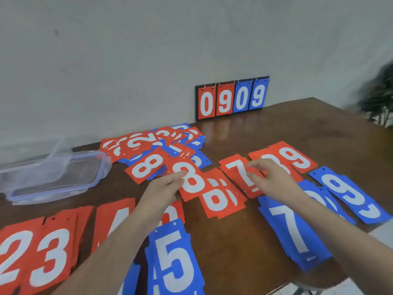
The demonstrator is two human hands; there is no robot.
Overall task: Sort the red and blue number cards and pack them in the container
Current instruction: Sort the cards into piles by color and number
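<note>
Brown wooden table [265, 133], glossy, set against a pale wall. Far left: clear plastic container [53, 177] with its lid. Far centre: mixed heap of red and blue number cards [157, 143]. Against the wall: black scoreboard [232, 99] reading 0909, upright. Near left: red stacks, 2 [12, 256] and 3 [53, 256]. Near centre: blue 5 stack [176, 260]. Right: blue 7 stack [291, 228], blue 9 stack [348, 194], red 9 card [297, 158]. Centre: red 6 stack [221, 196].

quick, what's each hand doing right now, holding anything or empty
Left hand: pinching a red 8 card by its edge.
Right hand: fingers curled on the red 7 card, gripping it.
</note>
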